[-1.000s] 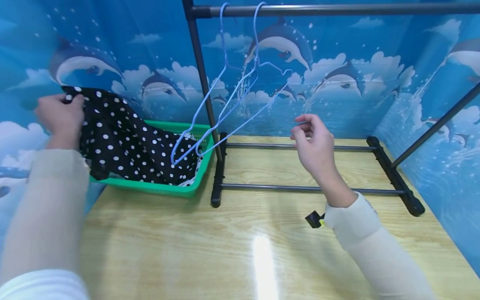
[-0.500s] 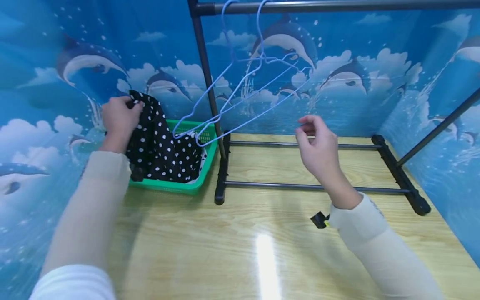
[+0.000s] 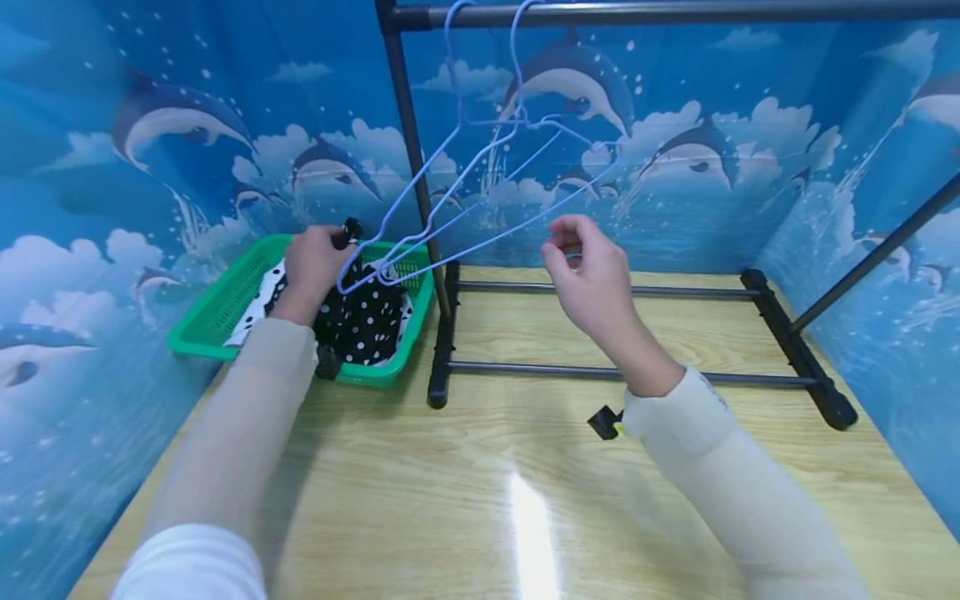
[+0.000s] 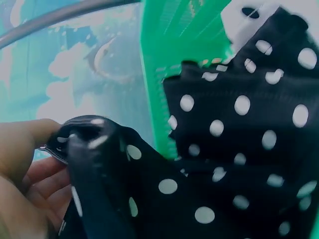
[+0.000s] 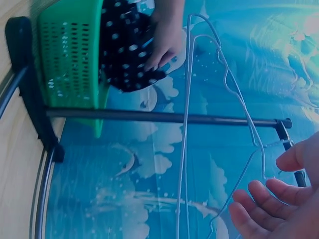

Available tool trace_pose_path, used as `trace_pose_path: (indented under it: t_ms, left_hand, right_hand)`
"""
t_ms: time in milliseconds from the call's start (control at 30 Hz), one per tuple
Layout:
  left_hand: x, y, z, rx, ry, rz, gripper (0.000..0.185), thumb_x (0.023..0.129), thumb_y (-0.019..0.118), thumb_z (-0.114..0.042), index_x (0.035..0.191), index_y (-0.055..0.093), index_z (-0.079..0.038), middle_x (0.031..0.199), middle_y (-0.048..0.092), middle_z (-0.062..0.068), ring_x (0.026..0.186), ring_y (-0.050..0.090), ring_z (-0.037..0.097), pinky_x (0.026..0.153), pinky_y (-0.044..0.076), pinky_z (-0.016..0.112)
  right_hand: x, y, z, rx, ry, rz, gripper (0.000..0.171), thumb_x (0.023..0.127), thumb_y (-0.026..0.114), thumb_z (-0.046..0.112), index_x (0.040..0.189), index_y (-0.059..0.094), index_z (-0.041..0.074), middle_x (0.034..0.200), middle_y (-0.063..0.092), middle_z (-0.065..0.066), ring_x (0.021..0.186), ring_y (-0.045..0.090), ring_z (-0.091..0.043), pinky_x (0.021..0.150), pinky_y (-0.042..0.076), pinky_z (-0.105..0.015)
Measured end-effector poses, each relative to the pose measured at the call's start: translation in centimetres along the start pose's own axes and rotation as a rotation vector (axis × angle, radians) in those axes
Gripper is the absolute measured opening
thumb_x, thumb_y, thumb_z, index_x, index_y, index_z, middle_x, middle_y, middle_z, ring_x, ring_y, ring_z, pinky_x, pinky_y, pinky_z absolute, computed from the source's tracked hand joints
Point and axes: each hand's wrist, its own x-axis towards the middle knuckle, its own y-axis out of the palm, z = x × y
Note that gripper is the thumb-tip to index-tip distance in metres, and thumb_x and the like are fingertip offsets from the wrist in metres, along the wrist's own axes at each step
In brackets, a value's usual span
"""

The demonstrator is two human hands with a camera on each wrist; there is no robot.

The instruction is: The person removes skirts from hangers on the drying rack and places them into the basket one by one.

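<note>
My left hand pinches the edge of a black cloth garment with white dots, above the green basket. In the left wrist view, the thumb and fingers grip a fold of this cloth; its lower part lies in the basket. My right hand is in the air right of two light-blue hangers, fingers loosely bent and holding nothing. The right wrist view shows its spread fingers near the hangers. What kind of garment it is cannot be told.
Both hangers hook over the dark rod of a clothes rack, whose left post stands beside the basket. White cloth with black dots lies in the basket. The rack's feet rest on a wooden table. A dolphin-print curtain hangs behind.
My left hand has moved right and down with the dotted cloth, from the far left to over the basket. My right hand has shifted slightly left. The hangers have swung.
</note>
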Motion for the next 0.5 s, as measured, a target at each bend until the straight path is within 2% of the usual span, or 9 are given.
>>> trace_pose_path:
  t_ms: [67,167,233,267,333,500]
  left_hand:
    - [-0.1,0.6,-0.1,-0.011,0.036,0.015,0.041,0.096,0.055,-0.022,0.131,0.059,0.000,0.117,0.065,0.023,0.093,0.061,0.038,0.079,0.049,0.049]
    - [-0.3,1.5,-0.5,-0.009,0.092,0.032,0.025,0.093,0.055,-0.018,0.102,0.068,0.001,0.087,0.065,0.019,0.070,0.054,0.032,0.063,0.043,0.041]
    - [-0.4,1.7,-0.7,-0.010,0.106,0.054,0.020,0.093,0.054,-0.017,0.084,0.061,0.000,0.071,0.055,0.014,0.062,0.046,0.029,0.059,0.037,0.038]
    - [-0.4,1.8,-0.8,-0.001,0.109,0.065,0.022,0.093,0.054,-0.017,0.079,0.056,-0.001,0.068,0.051,0.012,0.061,0.044,0.028,0.058,0.035,0.037]
    - [-0.5,1.9,-1.0,0.015,0.103,0.083,0.022,0.095,0.053,-0.018,0.081,0.056,-0.002,0.070,0.050,0.011,0.062,0.045,0.028,0.059,0.035,0.036]
    - [-0.7,1.8,-1.2,0.028,0.071,0.114,0.025,0.097,0.051,-0.019,0.103,0.065,0.001,0.087,0.061,0.018,0.074,0.053,0.032,0.064,0.040,0.040]
  right_hand:
    - [0.5,0.4,0.5,0.001,0.008,0.017,0.026,0.100,0.052,0.013,0.122,0.056,0.001,0.109,0.061,-0.011,0.101,0.059,-0.022,0.090,0.049,-0.039]
    - [1.3,1.0,1.3,0.025,0.032,0.039,0.029,0.100,0.052,0.017,0.125,0.055,0.002,0.111,0.061,-0.011,0.103,0.059,-0.021,0.091,0.049,-0.037]
    - [1.8,1.4,1.7,0.053,0.049,0.055,0.032,0.100,0.052,0.018,0.128,0.053,0.003,0.114,0.062,-0.011,0.105,0.059,-0.020,0.092,0.049,-0.035]
    - [2.1,1.7,1.9,0.073,0.056,0.062,0.033,0.100,0.053,0.019,0.129,0.052,0.003,0.115,0.062,-0.011,0.107,0.059,-0.020,0.093,0.048,-0.034]
    - [2.6,2.1,2.2,0.106,0.070,0.079,0.037,0.100,0.054,0.021,0.134,0.050,0.005,0.119,0.062,-0.010,0.109,0.059,-0.019,0.093,0.049,-0.033]
    - [3.8,3.2,2.9,0.185,0.131,0.108,0.051,0.101,0.054,0.027,0.146,0.037,0.011,0.130,0.059,-0.007,0.115,0.058,-0.017,0.093,0.050,-0.033]
